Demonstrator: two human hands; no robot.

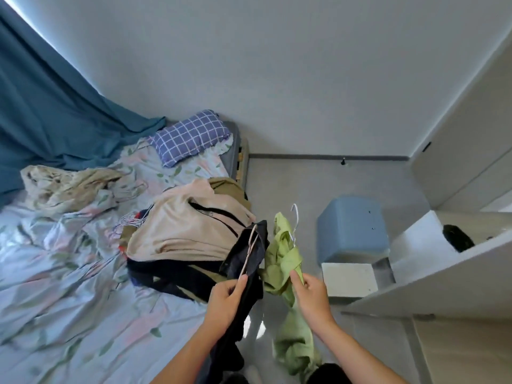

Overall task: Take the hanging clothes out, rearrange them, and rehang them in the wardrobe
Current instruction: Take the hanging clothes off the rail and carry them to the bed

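The person stood at the bedside with both forearms extended over the edge of the bed [69, 286]. The left hand [225, 299] was curled around a dark garment [249, 256] and pinched the lower end of a thin pale hanger [249, 249] that ran up across the cloth. The right hand [311, 296] gripped a green garment [285, 261], thumb pressed over a fold, with the rest of the fabric hanging down toward the floor [291, 184]; a white hanger [295, 220] protruded from the top of this garment, its hook uppermost. The two garments were held side by side, just apart. Behind them, on the floral sheet, lay a pile of clothes [188, 225] topped by a beige zipped garment, with dark and olive pieces beneath and several wire hangers showing at its left edge. A crumpled patterned cloth [66, 184] lay farther left, a checked blue pillow [191, 137] at the head of the bed, and a teal curtain [41, 106] draped down onto the mattress. A blue stool [353, 225] stood on the floor to the right, beside an open white wardrobe door [443, 275].
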